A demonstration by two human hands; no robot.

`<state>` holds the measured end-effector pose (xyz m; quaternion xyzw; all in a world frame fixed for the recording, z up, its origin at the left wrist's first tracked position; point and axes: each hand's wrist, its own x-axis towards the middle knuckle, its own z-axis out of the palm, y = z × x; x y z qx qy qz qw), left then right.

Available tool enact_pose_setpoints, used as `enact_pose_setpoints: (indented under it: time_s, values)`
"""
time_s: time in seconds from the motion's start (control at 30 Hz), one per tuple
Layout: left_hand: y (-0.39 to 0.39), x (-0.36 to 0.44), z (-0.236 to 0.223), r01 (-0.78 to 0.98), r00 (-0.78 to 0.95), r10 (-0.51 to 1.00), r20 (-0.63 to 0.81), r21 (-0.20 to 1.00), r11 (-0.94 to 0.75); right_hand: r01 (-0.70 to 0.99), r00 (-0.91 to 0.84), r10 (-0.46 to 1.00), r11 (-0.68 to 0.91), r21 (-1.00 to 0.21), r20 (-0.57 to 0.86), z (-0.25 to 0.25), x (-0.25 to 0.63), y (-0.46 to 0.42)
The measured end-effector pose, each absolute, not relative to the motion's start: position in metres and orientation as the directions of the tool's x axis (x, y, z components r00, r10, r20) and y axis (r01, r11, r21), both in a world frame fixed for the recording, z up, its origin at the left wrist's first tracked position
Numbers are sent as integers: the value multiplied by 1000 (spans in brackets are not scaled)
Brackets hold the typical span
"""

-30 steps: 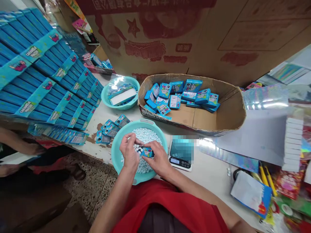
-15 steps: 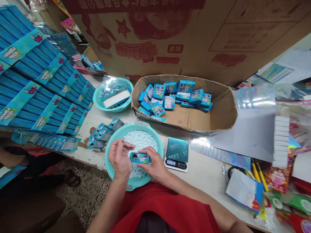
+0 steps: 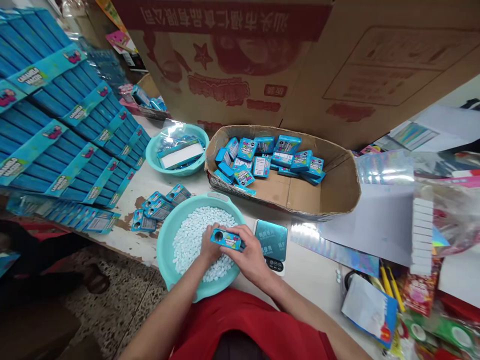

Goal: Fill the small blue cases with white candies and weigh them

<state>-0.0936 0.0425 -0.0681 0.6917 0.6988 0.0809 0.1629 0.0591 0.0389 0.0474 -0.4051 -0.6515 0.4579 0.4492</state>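
My right hand (image 3: 249,252) grips a small blue candy box (image 3: 226,239) between thumb and fingers. A dark round hole shows at the box's left end. My left hand (image 3: 210,247) is down at the white candy pellets (image 3: 193,227), partly behind that box. Its fingers are mostly hidden, so what they hold cannot be seen. Both hands are over a turquoise bowl (image 3: 165,240) with the pellets in it. Just right of the bowl lies a digital scale (image 3: 270,236), its lower left corner covered by my right hand.
Behind the bowl stands a cut-down cardboard box (image 3: 337,192) with several blue boxes. A second turquoise bowl (image 3: 150,155) holds packaging. Several holed boxes (image 3: 159,207) lie left, near stacked display trays (image 3: 63,125). Shiny sheets (image 3: 337,250) and a pouch (image 3: 369,305) are right.
My left hand has moved from beside the candy box down to the pellets, under and behind it. The candy box, in my right hand, has shifted slightly right and tilted.
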Motion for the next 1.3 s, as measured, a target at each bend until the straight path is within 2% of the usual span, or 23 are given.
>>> enact_pose_setpoints:
  time_s: [0.07,0.13,0.17,0.23,0.3,0.37,0.43,0.47,0.57,0.63,0.77,0.9,1.07,1.3]
  values:
    - [27,-102,-65,943,17,983,-182,329,44,114,-270,945,223,-968,186,43,55,37]
    - [16,-111,-61,927,-57,972,-226,350,135,122,-277,947,204,-971,164,38,53,35]
    - [13,-114,-59,900,-116,965,-233,387,202,129,-277,949,193,-973,152,35,52,35]
    - [12,-118,-52,767,-242,942,-231,549,332,147,-275,953,176,-973,131,28,52,35]
    - [14,-118,-40,482,-371,891,-263,766,426,165,-278,953,171,-971,120,22,51,36]
    - [16,-115,-21,85,-443,821,-360,895,438,182,-287,951,175,-968,118,16,51,36]
    - [17,-111,2,-243,-448,782,-433,901,359,199,-314,941,192,-961,123,12,48,36]
    - [18,-109,14,-351,-438,787,-434,889,295,210,-332,935,204,-956,126,10,46,36]
    - [22,-104,41,-506,-432,830,-352,857,100,269,-390,913,234,-934,116,6,37,35]
    - [26,-101,49,-533,-468,827,-311,846,17,314,-426,899,247,-917,96,7,30,34]
    - [32,-98,50,-499,-591,741,-319,866,-25,355,-471,881,242,-903,51,19,22,32]
    - [35,-97,50,-435,-661,709,-245,895,-96,409,-465,879,315,-857,101,33,22,31]
    - [37,-96,47,-438,-675,674,-300,898,-40,441,-452,890,281,-852,60,30,26,33]
    - [37,-93,51,-354,-653,733,-191,932,-72,424,-436,896,284,-860,81,31,22,33]
